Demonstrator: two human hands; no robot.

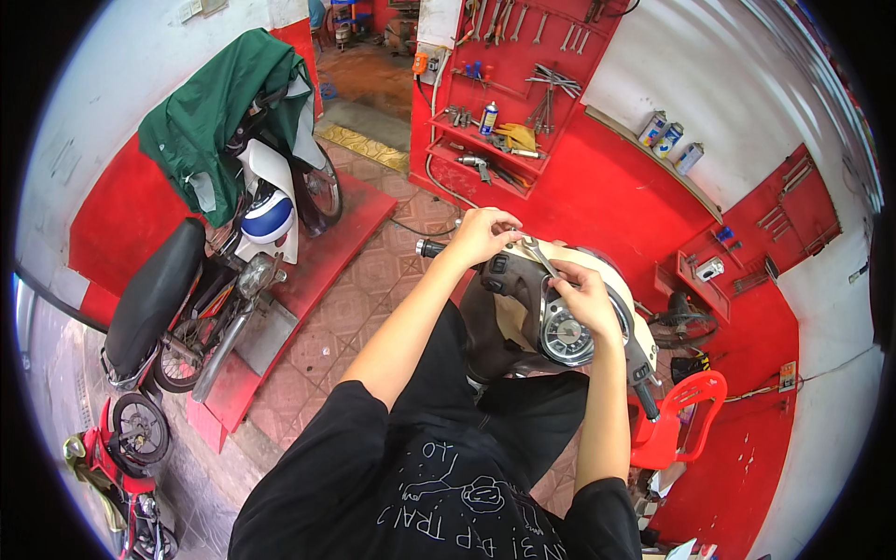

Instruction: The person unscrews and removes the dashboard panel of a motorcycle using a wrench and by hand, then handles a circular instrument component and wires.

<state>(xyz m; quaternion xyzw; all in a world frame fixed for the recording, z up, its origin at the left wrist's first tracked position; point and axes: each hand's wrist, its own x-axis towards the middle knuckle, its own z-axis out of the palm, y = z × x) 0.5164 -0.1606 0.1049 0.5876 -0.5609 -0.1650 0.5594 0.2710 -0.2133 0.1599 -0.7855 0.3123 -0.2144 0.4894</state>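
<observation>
A cream and dark scooter stands in front of me, its handlebar (511, 277) turned toward me and its round speedometer (567, 336) between the grips. My right hand (586, 297) is closed on a silver wrench (539, 256), which slants up and left over the left part of the handlebar. Close to the wrench's far end, my left hand (483, 236) has its fingers pinched together above the handlebar, beside the left grip (430, 248). What those fingers hold, if anything, is too small to tell.
A red tool board (523, 70) with wrenches and shelves hangs ahead. Left, a motorbike under a green cover (224, 112) stands on a red platform (350, 247), near another motorbike's black seat (154, 303). A red plastic chair (695, 420) is at right, near a fan (684, 322).
</observation>
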